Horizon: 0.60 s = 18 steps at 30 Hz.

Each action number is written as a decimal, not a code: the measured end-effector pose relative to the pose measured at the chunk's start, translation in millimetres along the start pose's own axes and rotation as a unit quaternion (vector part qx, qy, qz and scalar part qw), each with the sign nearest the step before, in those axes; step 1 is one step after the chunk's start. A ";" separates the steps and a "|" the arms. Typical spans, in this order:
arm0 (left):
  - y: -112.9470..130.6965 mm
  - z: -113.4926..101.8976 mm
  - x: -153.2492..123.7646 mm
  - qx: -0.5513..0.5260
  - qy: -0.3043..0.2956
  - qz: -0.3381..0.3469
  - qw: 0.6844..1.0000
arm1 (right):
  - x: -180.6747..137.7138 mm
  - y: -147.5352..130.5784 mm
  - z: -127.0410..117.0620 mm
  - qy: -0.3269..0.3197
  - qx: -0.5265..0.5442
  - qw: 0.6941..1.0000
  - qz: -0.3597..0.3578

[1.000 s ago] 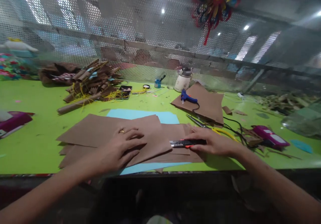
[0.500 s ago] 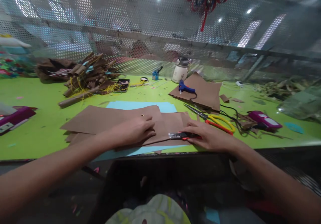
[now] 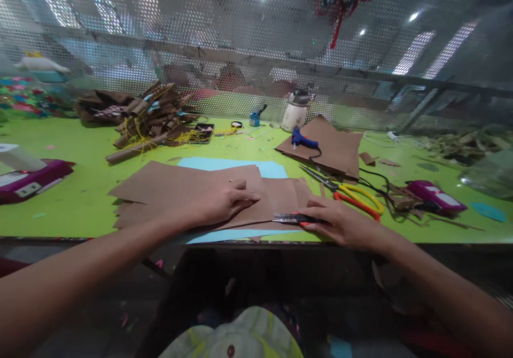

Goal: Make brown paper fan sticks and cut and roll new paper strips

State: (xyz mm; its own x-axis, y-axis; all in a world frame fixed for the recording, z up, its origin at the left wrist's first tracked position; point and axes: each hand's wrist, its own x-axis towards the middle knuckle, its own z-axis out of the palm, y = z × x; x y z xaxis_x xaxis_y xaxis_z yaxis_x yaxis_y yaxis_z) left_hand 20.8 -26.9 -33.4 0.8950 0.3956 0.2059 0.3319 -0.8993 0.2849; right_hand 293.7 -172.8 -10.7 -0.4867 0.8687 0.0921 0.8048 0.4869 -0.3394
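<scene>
Brown paper sheets lie in an uneven overlapping stack before me, over light blue sheets. My left hand presses down on the upper brown sheet, index finger stretched to the right and the other fingers partly bent; nothing is in it. A utility knife, black and red, is gripped in my right hand at the stack's right end. Its blade end points left and touches or hovers by the sheet's lower edge; I cannot tell which. Scissors with yellow and orange handles lie just beyond my right hand.
A blue glue gun rests on more brown paper. Purple devices sit at the left and right, cords near the latter. Behind are brown paper rolls with yellow string, a blue bottle and a white jar.
My left hand has slid slightly right on the paper, its index finger now straighter. The knife has turned in my right hand, so its blade shows thinner. The whole view has shifted slightly.
</scene>
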 end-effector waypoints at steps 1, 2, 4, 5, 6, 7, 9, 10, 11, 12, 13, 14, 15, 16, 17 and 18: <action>-0.4 0.0 0.1 -0.009 -0.002 0.000 1.000 | -3.1 0.1 -0.6 -0.003 0.000 1.000 0.008; -1.0 -0.1 0.1 -0.017 -0.005 0.002 1.000 | -5.3 0.2 -1.3 -0.004 0.000 1.000 0.014; -2.7 -0.1 0.0 -0.025 -0.012 0.004 1.000 | -5.8 -0.3 -2.8 -0.002 -0.001 1.000 0.015; -3.6 0.0 0.0 -0.025 -0.014 0.006 1.000 | -3.8 -1.0 -3.3 -0.003 -0.002 1.000 0.013; -4.2 0.2 -0.1 -0.022 -0.013 0.007 1.000 | -0.4 -1.8 -3.5 -0.004 -0.002 1.000 0.009; -4.6 0.5 -0.1 -0.017 -0.010 0.008 1.000 | 4.2 -2.9 -3.4 -0.006 -0.003 1.000 0.004; -4.8 1.4 -0.2 -0.007 0.000 0.014 1.000 | 14.3 -5.3 -1.9 -0.011 -0.005 1.000 -0.006; -4.6 1.9 -0.3 -0.003 0.004 0.017 1.000 | 18.8 -6.5 -0.9 -0.013 -0.006 1.000 -0.008; -4.5 2.5 -0.4 -0.002 0.007 0.020 1.000 | 22.1 -7.8 0.3 -0.014 -0.007 1.000 -0.009; -4.4 3.0 -0.5 -0.001 0.008 0.023 1.000 | 24.0 -9.0 1.2 -0.013 -0.007 1.000 -0.008; -4.5 3.5 -0.6 -0.002 0.008 0.024 1.000 | 24.2 -10.1 2.0 -0.012 -0.004 1.000 -0.007; -4.6 3.9 -0.7 -0.003 0.008 0.023 1.000 | 22.9 -11.0 2.4 -0.012 0.000 1.000 -0.006; -4.9 4.3 -0.8 -0.005 0.008 0.023 1.000 | 20.2 -11.8 2.3 -0.013 0.004 1.000 -0.004; -5.2 4.6 -0.8 -0.006 0.008 0.022 1.000 | 16.6 -12.4 2.0 -0.016 0.008 1.000 0.000; -5.5 4.8 -0.8 -0.007 0.010 0.023 1.000 | 12.7 -12.8 1.3 -0.020 0.012 1.000 0.006; -5.8 4.9 -0.7 -0.008 0.012 0.024 1.000 | 9.1 -13.2 0.6 -0.024 0.015 1.000 0.013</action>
State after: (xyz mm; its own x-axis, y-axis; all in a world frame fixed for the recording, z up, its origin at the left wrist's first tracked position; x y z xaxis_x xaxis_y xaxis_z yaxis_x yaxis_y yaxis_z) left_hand 19.8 -22.8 -39.8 0.9022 0.3567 0.2425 0.2836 -0.9142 0.2896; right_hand 278.4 -171.4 -5.9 -0.4825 0.8751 0.0378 0.8071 0.4610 -0.3688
